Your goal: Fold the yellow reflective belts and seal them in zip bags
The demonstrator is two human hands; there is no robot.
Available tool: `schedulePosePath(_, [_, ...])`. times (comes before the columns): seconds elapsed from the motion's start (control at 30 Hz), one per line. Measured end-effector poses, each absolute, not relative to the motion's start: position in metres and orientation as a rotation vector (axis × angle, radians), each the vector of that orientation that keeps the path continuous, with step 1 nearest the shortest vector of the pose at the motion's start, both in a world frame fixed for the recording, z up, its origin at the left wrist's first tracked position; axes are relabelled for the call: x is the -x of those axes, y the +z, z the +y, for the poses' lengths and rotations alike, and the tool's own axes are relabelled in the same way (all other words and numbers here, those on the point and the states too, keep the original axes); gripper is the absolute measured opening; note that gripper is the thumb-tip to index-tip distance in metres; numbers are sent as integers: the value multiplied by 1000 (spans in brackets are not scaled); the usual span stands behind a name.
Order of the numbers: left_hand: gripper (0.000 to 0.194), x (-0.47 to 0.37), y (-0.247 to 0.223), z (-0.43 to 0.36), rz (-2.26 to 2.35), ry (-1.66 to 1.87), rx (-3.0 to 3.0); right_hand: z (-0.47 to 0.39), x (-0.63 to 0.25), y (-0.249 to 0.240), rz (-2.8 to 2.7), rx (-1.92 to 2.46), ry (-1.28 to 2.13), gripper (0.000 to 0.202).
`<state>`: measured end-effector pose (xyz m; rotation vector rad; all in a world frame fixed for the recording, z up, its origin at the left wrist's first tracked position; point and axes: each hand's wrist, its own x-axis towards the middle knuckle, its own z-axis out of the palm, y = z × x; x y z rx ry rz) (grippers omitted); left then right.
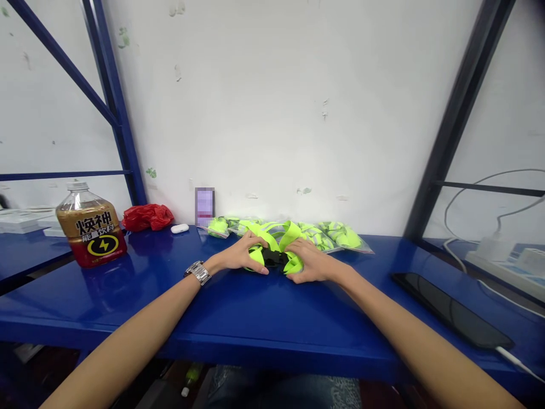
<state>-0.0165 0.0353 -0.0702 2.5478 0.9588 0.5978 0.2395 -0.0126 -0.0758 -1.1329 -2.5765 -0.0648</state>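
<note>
A neon yellow-green strap harness (293, 232) with a black buckle (275, 258) rests on the blue table, its loops standing up between my hands. My left hand (243, 253), with a metal watch on the wrist, is closed around the harness's left side. On the other side, my right hand (310, 260) grips the webbing just right of the buckle. Part of the strap is hidden under my fingers. Right behind the hands lie clear plastic bags holding similar neon straps, one bag (343, 234) at the right and another bag (218, 226) at the left.
A large drink bottle (91, 227) stands at the left, near a red plastic bag (148, 217) and a white earbud case (179, 228). A phone (205, 205) leans on the wall. Another phone (451, 309), cable attached, lies right, near a power strip (506, 264). Blue posts flank the table (272, 324).
</note>
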Motion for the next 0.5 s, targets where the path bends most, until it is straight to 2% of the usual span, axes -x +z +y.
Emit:
schedulePosePath(0.33, [63, 16, -68, 35, 916, 750, -2543, -8, -240, -70, -2378, 1242, -173, 40])
schedulePosePath(0.5, [58, 13, -63, 31, 898, 801, -2503, -5, -243, -71, -2371, 1191, -311, 24])
